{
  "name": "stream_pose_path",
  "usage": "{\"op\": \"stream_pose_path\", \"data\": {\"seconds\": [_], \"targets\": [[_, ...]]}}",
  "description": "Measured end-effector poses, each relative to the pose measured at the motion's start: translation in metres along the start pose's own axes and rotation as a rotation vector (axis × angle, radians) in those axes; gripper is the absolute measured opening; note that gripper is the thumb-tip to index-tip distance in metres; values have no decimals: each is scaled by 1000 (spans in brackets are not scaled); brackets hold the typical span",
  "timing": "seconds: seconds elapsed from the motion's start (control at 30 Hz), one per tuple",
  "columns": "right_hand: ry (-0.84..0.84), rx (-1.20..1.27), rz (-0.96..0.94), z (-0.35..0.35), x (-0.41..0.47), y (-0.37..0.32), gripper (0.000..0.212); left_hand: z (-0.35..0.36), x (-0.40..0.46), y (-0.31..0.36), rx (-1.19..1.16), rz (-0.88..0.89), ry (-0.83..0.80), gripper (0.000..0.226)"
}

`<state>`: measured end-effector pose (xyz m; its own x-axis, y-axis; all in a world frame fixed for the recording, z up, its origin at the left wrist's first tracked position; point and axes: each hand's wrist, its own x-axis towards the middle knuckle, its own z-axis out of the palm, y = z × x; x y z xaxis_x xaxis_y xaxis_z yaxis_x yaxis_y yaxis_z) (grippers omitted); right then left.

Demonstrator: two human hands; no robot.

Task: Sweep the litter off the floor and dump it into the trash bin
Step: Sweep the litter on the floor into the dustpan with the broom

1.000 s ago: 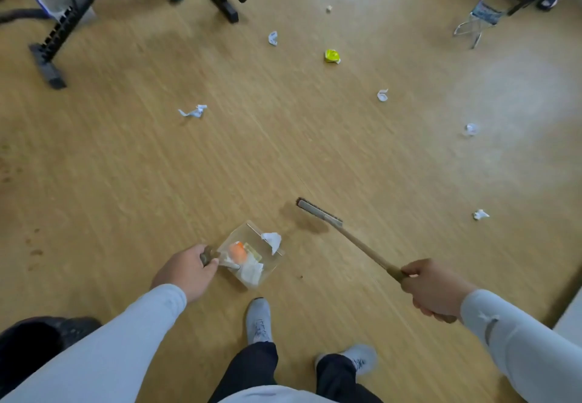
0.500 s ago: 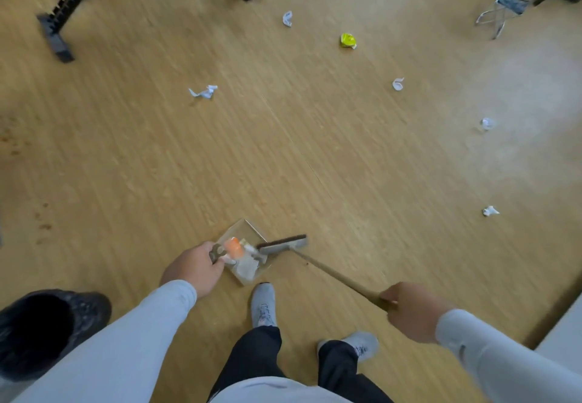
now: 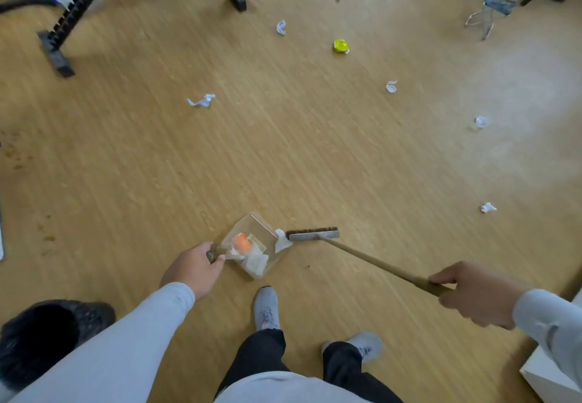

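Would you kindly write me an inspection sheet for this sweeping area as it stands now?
Surface: wooden floor, brown stains at left.
Job's things: clear dustpan holding orange and white litter; brush beside a white scrap at the pan's lip; black trash bin lower left.
Clutter: yellow wrapper, white paper scraps scattered.
Grippers: left hand grips the dustpan handle; right hand grips the brush handle.
Cables: black hose, top left.
Surroundings: black stand, small folding stool.

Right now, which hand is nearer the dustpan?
Left. The left hand grips the dustpan handle; the right hand holds the broom handle, off to the dustpan's right.
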<state>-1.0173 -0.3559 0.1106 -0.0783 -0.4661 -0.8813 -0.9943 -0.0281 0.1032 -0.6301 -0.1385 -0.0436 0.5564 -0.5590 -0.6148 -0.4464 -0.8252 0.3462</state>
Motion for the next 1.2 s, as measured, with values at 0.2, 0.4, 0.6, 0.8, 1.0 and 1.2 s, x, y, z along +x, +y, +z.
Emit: {"op": "stream_pose_path", "data": {"seconds": [0.2,0.4,0.6,0.8,1.0,1.2], "targets": [[-120,115,2,-18,-16,34,38,7,5,26,-15,56,7,36],[5,-42,22,8,-17,41,43,20,11,33,-13,86,3,32],[92,-170,0,5,-25,33,46,28,12,38,-60,97,-1,36],[149,-213,-5,-2,-33,23,45,29,15,48,-73,119,16,23],[173,-255,8,-13,-42,32,45,27,12,55,-94,120,44,27],[177,-204,40,-17,-47,56,43,27,8,64,-83,128,48,33]]}}
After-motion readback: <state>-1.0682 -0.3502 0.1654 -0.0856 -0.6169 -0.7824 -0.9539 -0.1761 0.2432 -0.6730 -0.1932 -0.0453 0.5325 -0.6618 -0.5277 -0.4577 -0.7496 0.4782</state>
